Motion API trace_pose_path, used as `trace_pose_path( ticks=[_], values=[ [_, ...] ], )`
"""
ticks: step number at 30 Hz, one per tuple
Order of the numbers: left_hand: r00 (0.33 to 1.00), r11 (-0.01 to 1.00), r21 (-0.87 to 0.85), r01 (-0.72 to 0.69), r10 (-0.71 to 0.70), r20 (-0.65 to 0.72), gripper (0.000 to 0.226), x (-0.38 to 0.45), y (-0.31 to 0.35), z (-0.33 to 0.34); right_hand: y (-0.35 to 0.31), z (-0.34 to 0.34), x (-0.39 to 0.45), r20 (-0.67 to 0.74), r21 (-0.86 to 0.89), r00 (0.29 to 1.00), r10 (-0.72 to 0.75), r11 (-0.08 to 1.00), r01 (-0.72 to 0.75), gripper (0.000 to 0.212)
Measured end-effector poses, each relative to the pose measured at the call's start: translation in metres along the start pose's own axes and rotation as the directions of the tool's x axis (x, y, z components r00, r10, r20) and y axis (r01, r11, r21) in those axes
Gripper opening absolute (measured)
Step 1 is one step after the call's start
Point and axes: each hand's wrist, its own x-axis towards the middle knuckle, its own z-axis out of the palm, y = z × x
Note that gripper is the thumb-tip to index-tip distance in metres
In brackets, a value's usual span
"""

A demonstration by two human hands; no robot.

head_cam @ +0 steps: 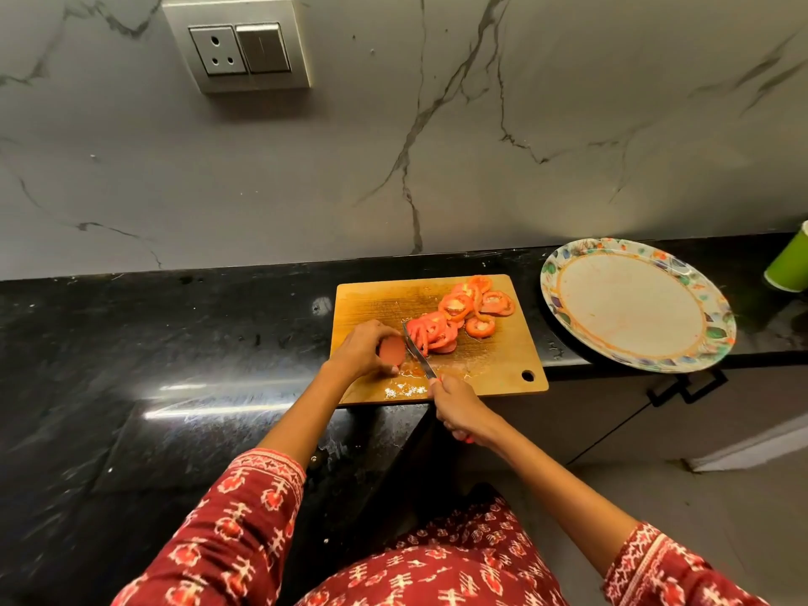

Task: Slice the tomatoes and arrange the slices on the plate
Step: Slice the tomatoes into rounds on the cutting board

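On the wooden cutting board (380,299) my left hand (363,347) grips the remaining piece of a tomato (392,349), cut face turned right. My right hand (459,408) holds the knife (419,356) by its handle, and the blade stands right against the tomato's cut face. Several tomato slices (459,317) lie in a loose pile on the board's right half. The flower-rimmed plate (564,269) sits to the right of the board with no slices on it.
The board lies on a black stone counter (175,343) at its inner corner and overhangs the edge slightly. A green cup (789,264) stands at the far right behind the plate. A wall socket (238,48) is above. Tomato juice wets the board's front.
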Motion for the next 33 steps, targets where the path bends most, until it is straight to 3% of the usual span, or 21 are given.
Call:
trace_pose_path(
  ticks=[10,14,18,25,27,33],
  values=[
    [0.999,0.996,0.083,-0.032,0.033,-0.012,0.065,0.005,0.005,0.001,0.012,0.017,-0.004,-0.059,0.166,0.998,-0.009,0.986,0.018,0.025],
    [0.999,0.999,-0.034,0.012,-0.014,-0.044,0.058,0.004,0.002,0.001,0.014,0.02,0.0,-0.107,0.132,0.992,-0.06,0.989,0.074,0.027],
    [0.98,0.989,-0.13,0.071,-0.093,-0.174,0.07,0.0,0.006,0.01,0.007,0.019,0.008,-0.187,0.061,0.973,-0.137,0.987,0.151,0.029],
    [0.97,0.975,-0.222,0.022,-0.075,-0.232,0.083,-0.002,0.016,0.026,0.004,-0.027,0.014,-0.422,0.024,0.885,-0.199,0.973,0.23,0.021],
    [0.957,0.979,-0.204,0.028,-0.085,-0.278,0.085,-0.002,0.024,0.032,0.008,-0.047,0.019,-0.483,-0.029,0.854,-0.196,0.978,0.208,0.018],
    [0.938,0.985,-0.16,0.067,-0.116,-0.327,0.076,0.001,0.043,0.053,0.026,-0.103,0.04,-0.569,-0.312,0.813,-0.124,0.947,-0.074,0.022]
  ],
)
